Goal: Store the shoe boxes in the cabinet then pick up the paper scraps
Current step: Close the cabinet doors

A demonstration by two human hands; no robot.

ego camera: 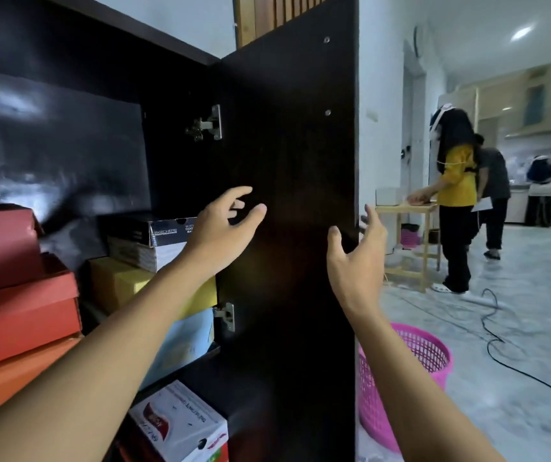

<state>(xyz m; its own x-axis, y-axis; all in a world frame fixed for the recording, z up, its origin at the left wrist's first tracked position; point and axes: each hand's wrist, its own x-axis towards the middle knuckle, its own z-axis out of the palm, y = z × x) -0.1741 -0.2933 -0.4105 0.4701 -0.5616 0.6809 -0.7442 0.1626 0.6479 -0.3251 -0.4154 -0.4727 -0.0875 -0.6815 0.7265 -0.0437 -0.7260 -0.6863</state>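
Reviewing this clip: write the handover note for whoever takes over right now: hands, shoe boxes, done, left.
Left hand open, empty, before the dark cabinet door and its inner face.
Right hand open, empty, at that door's free edge; contact unclear.
Red and orange cardboard shoe boxes stacked at shelf left; black, white, yellow, pale blue boxes stacked beside them.
Done: all boxes in view are shelved.
Left: probably shut the door, collect paper scraps, none clearly in view; pink plastic basket stands on the floor.
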